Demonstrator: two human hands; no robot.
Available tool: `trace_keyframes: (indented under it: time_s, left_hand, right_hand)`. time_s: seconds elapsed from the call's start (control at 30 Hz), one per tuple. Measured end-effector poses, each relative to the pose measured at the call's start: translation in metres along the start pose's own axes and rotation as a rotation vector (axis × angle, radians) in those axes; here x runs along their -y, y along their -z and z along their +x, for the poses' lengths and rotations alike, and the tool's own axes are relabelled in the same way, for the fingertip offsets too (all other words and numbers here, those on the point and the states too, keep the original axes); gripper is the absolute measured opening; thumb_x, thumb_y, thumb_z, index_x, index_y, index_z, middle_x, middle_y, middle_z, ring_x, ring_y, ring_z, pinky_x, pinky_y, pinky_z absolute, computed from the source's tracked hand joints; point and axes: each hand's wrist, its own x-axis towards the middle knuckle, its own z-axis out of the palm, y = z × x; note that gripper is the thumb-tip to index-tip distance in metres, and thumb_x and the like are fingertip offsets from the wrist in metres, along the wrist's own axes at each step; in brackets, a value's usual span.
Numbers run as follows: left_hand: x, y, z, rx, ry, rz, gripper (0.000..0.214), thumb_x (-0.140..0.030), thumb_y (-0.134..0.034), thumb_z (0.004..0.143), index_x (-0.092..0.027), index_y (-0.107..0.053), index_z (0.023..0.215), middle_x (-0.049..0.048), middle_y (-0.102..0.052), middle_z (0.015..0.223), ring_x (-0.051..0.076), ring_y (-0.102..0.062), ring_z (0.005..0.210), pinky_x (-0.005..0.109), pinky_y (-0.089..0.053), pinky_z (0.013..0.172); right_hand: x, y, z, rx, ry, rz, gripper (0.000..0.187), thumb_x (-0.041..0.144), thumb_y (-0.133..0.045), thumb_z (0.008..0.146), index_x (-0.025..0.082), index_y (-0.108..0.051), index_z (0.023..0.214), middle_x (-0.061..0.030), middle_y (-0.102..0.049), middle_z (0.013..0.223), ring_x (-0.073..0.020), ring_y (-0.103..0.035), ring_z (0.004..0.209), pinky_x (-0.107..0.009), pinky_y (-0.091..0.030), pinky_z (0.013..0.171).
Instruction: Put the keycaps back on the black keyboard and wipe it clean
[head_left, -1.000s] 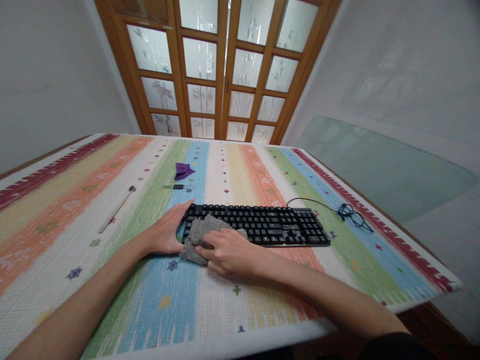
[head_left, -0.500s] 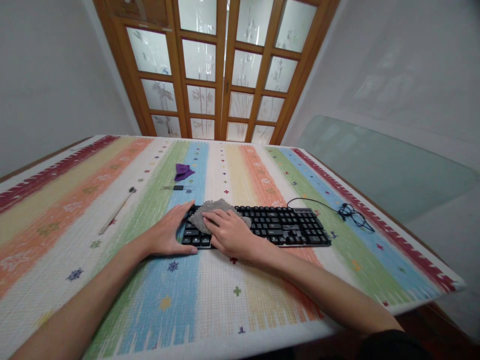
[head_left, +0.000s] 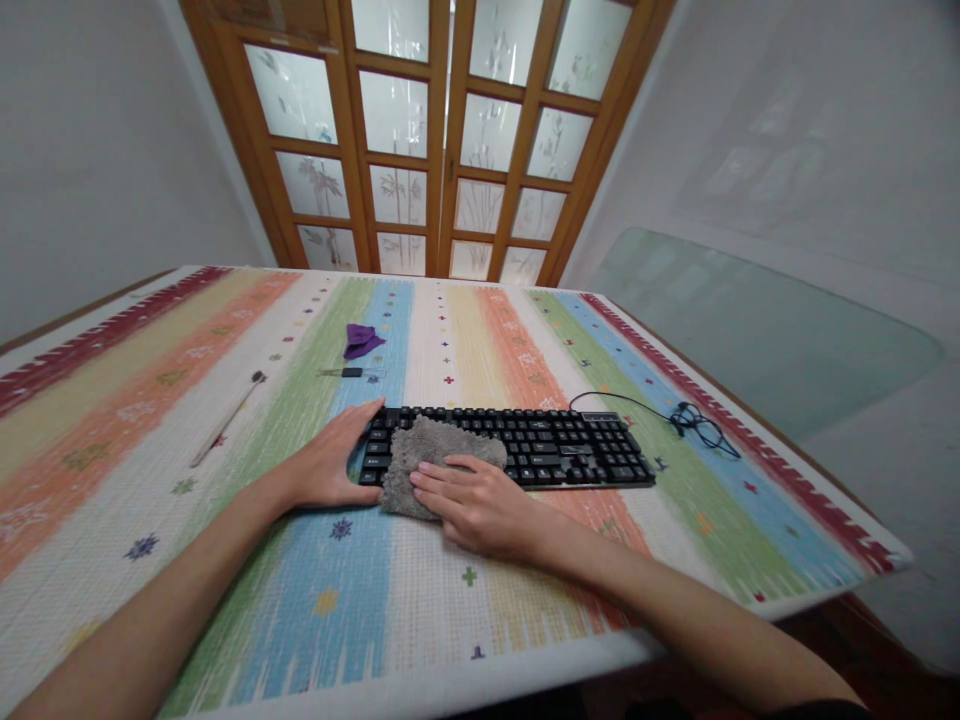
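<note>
A black keyboard (head_left: 611,450) lies flat on the striped tablecloth. Its left end is braced by my left hand (head_left: 326,465), with the thumb along the near edge and the fingers reaching to the far edge. Under the fingers of my right hand (head_left: 476,505) is a grey fluffy cloth (head_left: 431,450), pressed onto the left half of the keys. Part of that cloth hangs over the keyboard's near edge onto the table. The keys beneath the cloth are hidden.
Left of the keyboard lies a thin brush (head_left: 229,420) with a dark head. Beyond are a small black piece with thin metal prongs (head_left: 352,372) and a crumpled purple cloth (head_left: 364,342). The bundled keyboard cable (head_left: 701,425) rests at the right.
My right hand has slid the grey cloth toward me, from the upper keys to over the near edge. My left hand stays at the keyboard's left end.
</note>
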Motion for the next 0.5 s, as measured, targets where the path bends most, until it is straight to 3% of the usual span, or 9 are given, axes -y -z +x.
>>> trace_keyframes:
  time_s: [0.33, 0.5]
  left_hand:
    - [0.002, 0.0, 0.001, 0.018, 0.014, -0.004, 0.12, -0.072, -0.071, 0.066, -0.017, -0.01, 0.154, 0.0242, -0.032, 0.154, 0.045, -0.037, 0.138, 0.061, -0.031, 0.112]
    - [-0.001, 0.002, 0.001, 0.015, 0.017, 0.0, 0.12, -0.073, -0.07, 0.065, -0.017, -0.012, 0.154, 0.0234, -0.032, 0.154, 0.044, -0.037, 0.138, 0.06, -0.032, 0.112]
  right_hand:
    - [-0.026, 0.002, 0.02, -0.118, -0.341, -0.092, 0.042, 0.016, -0.037, 0.097, -0.002, -0.057, 0.13, -0.0223, -0.055, 0.138, -0.025, -0.05, 0.133, -0.04, -0.042, 0.112]
    - [-0.025, -0.004, 0.024, -0.086, -0.221, -0.063, 0.043, 0.029, -0.044, 0.099, 0.005, -0.056, 0.133, -0.0168, -0.055, 0.14, -0.0241, -0.047, 0.135, -0.041, -0.039, 0.114]
